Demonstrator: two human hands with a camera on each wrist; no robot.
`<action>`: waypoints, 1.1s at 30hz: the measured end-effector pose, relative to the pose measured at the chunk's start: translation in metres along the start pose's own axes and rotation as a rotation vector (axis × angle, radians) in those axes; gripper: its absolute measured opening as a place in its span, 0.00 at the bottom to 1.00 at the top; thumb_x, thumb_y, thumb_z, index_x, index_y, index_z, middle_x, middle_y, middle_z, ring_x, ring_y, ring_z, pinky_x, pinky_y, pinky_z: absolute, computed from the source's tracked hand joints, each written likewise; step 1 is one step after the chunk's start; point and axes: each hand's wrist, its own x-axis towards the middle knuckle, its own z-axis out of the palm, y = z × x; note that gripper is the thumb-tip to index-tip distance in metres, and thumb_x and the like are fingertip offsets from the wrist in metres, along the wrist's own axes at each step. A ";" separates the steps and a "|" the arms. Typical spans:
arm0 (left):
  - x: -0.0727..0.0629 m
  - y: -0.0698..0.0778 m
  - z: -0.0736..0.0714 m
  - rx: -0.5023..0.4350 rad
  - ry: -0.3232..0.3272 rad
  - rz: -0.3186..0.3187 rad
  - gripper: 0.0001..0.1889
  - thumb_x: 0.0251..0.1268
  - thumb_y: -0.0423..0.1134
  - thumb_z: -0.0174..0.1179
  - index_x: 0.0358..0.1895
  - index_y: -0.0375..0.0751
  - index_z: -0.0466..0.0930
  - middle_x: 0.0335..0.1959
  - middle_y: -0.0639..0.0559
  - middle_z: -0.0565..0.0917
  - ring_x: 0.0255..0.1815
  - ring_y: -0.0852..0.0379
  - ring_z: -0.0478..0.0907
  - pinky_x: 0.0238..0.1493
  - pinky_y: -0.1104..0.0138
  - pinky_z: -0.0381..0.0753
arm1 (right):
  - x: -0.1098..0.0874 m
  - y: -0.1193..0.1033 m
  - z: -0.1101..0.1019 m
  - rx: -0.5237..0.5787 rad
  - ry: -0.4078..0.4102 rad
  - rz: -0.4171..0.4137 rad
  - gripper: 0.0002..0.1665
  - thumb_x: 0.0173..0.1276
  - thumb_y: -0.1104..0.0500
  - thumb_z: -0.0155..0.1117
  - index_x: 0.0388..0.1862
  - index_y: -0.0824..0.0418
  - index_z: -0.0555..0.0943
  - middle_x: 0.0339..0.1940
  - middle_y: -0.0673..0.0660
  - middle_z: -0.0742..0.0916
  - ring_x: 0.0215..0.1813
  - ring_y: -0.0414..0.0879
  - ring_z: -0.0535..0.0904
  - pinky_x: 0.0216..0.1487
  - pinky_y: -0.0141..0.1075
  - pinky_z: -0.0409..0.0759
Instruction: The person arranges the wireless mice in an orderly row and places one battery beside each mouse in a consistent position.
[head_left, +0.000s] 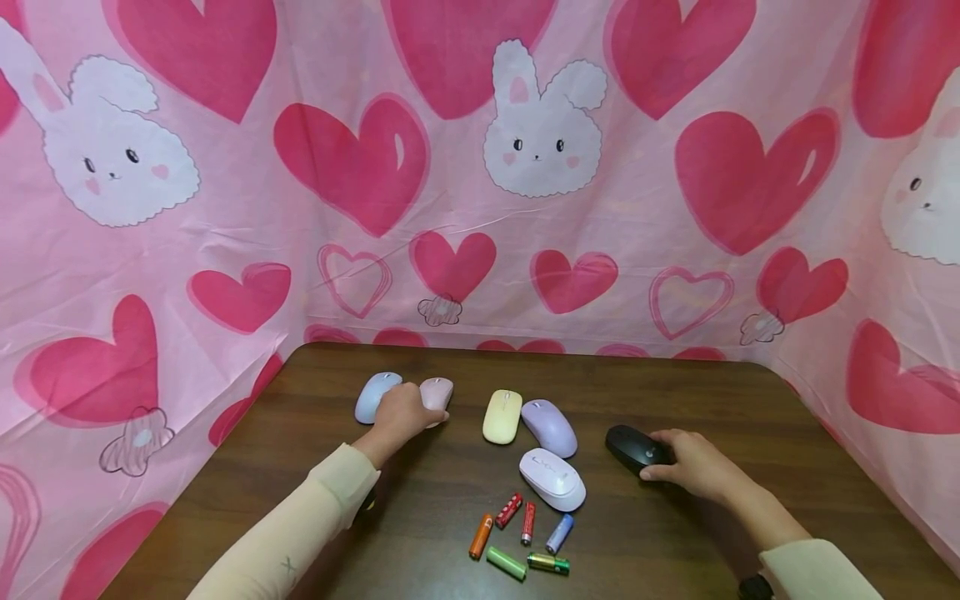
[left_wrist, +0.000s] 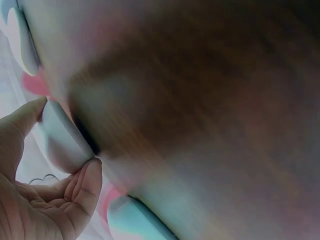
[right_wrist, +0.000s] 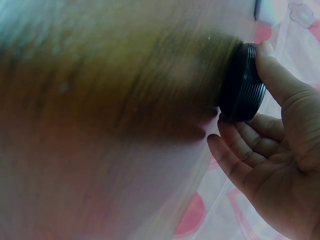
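My left hand [head_left: 400, 419] grips a pale pink computer mouse [head_left: 436, 393] near the table's back left. In the left wrist view the thumb and curled fingers hold the sides of the pink mouse [left_wrist: 62, 137]. Just left of that hand sits a light blue mouse [head_left: 372, 400], partly behind it. On the right, my right hand [head_left: 701, 467] grips a black mouse [head_left: 636, 448]. The right wrist view has the thumb on one ribbed side of the black mouse [right_wrist: 243, 82] and fingertips on the other.
Between the hands lie a yellow mouse [head_left: 502, 417], a lilac mouse [head_left: 550, 427] and a white mouse [head_left: 552, 479]. Several loose batteries, among them an orange battery [head_left: 481, 536] and a green battery [head_left: 507, 563], lie near the front of the wooden table [head_left: 420, 533]. A heart-patterned cloth [head_left: 465, 200] hangs behind.
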 end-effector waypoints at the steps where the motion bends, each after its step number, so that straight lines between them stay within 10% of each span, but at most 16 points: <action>1: 0.000 0.000 0.000 0.002 0.001 0.000 0.30 0.40 0.57 0.76 0.31 0.30 0.80 0.23 0.44 0.79 0.23 0.49 0.73 0.25 0.56 0.74 | 0.000 0.000 0.000 0.000 0.001 -0.002 0.42 0.53 0.45 0.76 0.54 0.76 0.76 0.49 0.68 0.83 0.51 0.59 0.79 0.49 0.54 0.76; 33: 0.005 0.007 0.006 0.065 -0.011 -0.015 0.35 0.39 0.61 0.76 0.35 0.29 0.81 0.26 0.42 0.81 0.23 0.49 0.73 0.28 0.57 0.75 | 0.001 0.002 0.001 -0.008 0.006 0.013 0.44 0.52 0.43 0.76 0.54 0.76 0.76 0.49 0.68 0.83 0.49 0.58 0.79 0.48 0.54 0.76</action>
